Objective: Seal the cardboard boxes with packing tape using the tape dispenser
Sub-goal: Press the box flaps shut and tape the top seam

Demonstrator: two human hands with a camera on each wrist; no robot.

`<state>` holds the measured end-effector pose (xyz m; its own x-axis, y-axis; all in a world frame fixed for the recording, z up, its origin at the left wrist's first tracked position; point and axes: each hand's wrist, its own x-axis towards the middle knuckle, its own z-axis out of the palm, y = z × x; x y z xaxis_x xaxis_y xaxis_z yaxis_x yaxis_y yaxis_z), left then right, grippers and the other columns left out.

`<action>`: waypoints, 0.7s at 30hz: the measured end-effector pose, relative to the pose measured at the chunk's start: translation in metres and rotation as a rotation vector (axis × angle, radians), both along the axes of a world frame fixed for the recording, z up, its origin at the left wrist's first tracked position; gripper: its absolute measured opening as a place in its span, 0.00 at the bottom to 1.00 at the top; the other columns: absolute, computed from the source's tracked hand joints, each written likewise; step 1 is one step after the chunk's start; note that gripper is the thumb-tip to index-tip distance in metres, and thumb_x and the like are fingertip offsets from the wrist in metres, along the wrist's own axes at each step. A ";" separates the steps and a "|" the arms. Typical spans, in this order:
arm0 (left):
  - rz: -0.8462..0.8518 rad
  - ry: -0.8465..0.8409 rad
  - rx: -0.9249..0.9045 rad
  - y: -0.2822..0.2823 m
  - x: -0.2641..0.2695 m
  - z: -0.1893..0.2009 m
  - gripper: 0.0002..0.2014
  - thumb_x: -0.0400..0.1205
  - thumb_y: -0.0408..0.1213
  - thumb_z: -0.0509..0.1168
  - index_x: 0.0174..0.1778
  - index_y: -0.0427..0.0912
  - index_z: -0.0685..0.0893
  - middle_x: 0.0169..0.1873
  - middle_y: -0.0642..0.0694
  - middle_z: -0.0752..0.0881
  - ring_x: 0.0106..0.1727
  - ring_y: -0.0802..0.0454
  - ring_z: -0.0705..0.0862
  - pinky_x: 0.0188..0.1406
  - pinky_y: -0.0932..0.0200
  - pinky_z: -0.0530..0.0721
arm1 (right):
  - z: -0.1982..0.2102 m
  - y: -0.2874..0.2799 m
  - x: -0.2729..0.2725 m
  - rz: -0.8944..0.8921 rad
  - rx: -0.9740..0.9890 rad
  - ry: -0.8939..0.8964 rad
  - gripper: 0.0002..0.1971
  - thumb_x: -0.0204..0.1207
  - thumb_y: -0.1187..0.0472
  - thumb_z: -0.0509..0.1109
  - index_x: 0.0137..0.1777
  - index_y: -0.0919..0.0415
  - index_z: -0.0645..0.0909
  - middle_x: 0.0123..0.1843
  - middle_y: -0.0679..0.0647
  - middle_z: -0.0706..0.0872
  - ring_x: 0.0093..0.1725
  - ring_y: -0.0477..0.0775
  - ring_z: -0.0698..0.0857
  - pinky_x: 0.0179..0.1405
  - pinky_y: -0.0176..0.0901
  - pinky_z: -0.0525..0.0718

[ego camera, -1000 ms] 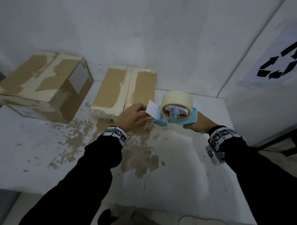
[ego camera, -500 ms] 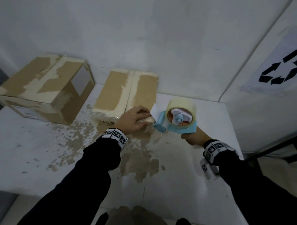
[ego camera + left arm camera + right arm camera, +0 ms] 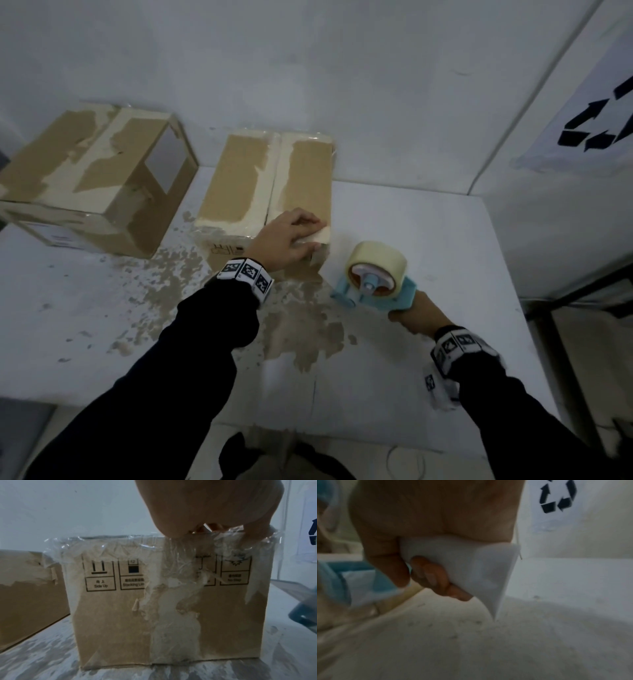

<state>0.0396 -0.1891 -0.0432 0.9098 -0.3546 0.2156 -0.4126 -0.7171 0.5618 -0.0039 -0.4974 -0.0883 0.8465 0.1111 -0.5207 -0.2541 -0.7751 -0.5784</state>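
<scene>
While my left hand [image 3: 286, 240] pressed tape flat on the brown cardboard box [image 3: 274, 192], fingers straight, my right hand [image 3: 416, 317] gripped the light-blue plastic tape dispenser [image 3: 375, 284]. It sat just right of the box, nose toward it.

Dim, flat, bluish indoor light, no clear source, shadows soft and faint. Head view is fairly sharp in the centre, with wide-angle bending at the edges and dark lower corners. Left wrist view is soft, glare on wrinkled tape [image 3: 185, 550] mid-frame. Right wrist view is heavily blurred, worst at lower left; the recycling sign [image 3: 558, 496] at upper right stays readable.
</scene>
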 end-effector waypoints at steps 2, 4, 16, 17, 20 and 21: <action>-0.023 0.015 0.032 0.000 -0.002 0.002 0.29 0.78 0.57 0.59 0.74 0.48 0.75 0.64 0.49 0.75 0.65 0.54 0.73 0.67 0.57 0.73 | 0.001 0.003 0.001 -0.024 0.009 0.005 0.13 0.68 0.70 0.72 0.29 0.58 0.72 0.23 0.54 0.77 0.19 0.53 0.72 0.23 0.42 0.72; -0.042 0.006 0.068 0.000 -0.003 0.002 0.30 0.78 0.57 0.59 0.76 0.49 0.72 0.64 0.47 0.75 0.64 0.53 0.74 0.65 0.57 0.74 | 0.000 0.002 0.000 -0.046 0.018 0.008 0.12 0.67 0.70 0.72 0.29 0.60 0.73 0.22 0.55 0.77 0.19 0.54 0.72 0.23 0.43 0.72; 0.118 -0.147 0.453 -0.023 -0.016 0.007 0.30 0.79 0.57 0.44 0.67 0.47 0.81 0.56 0.46 0.83 0.55 0.44 0.82 0.70 0.42 0.69 | 0.013 -0.030 -0.023 -0.205 0.177 -0.067 0.15 0.65 0.78 0.68 0.25 0.61 0.69 0.16 0.54 0.73 0.17 0.52 0.68 0.22 0.40 0.67; 0.125 -0.158 0.446 -0.025 -0.017 0.006 0.28 0.79 0.55 0.47 0.64 0.46 0.82 0.53 0.46 0.85 0.51 0.43 0.84 0.67 0.42 0.73 | 0.015 -0.029 -0.022 -0.234 0.217 -0.089 0.17 0.65 0.78 0.67 0.24 0.61 0.67 0.15 0.54 0.72 0.16 0.52 0.67 0.21 0.40 0.67; 0.151 -0.232 0.409 -0.029 -0.017 0.003 0.24 0.77 0.52 0.53 0.57 0.43 0.87 0.46 0.44 0.87 0.42 0.42 0.86 0.59 0.44 0.80 | 0.020 -0.024 -0.019 -0.317 0.313 -0.159 0.19 0.66 0.79 0.66 0.24 0.60 0.65 0.15 0.54 0.70 0.16 0.52 0.66 0.21 0.40 0.66; 0.159 -0.222 0.391 -0.030 -0.018 0.005 0.26 0.76 0.53 0.53 0.58 0.43 0.87 0.47 0.44 0.87 0.44 0.42 0.86 0.61 0.44 0.78 | 0.019 -0.021 -0.019 -0.345 0.343 -0.176 0.18 0.66 0.78 0.67 0.25 0.60 0.65 0.15 0.54 0.70 0.16 0.52 0.66 0.21 0.41 0.67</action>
